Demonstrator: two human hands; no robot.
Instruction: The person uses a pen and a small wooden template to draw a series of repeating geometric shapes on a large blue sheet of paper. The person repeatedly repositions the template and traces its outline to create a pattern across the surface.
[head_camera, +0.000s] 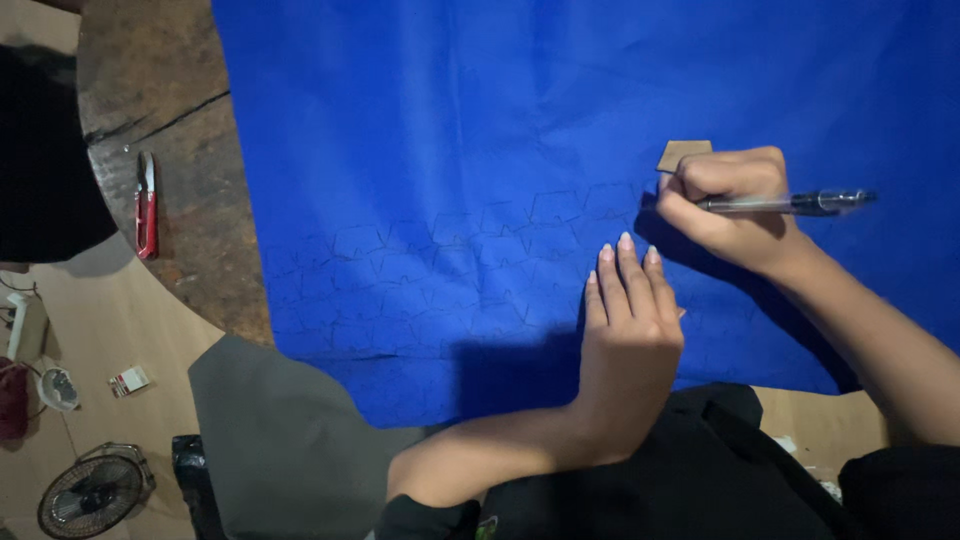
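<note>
the right hand (728, 205) was closed around a clear pen (790, 203), its tip hidden under the fingers, pressed against a small brown cardboard piece (684, 153) that lay on the blue cloth (480, 120) just above the knuckles. the left hand (628, 335) lay flat and open on the same cloth, fingers together and pointing away, just below and to the left of the right hand, holding nothing. faint rows of traced outlines ran across the cloth to the left of both hands. the cloth covered most of a worn, dark brown round tabletop (190, 190), whose bare edge showed far to the left. there a red folding knife (146, 205) lay well apart from the hands. a grey sheet (280, 430) hung below the cloth's near edge, left of the left forearm. beyond it, the pale floor (110, 330) held a small fan (92, 492) and a little packet (129, 380).
</note>
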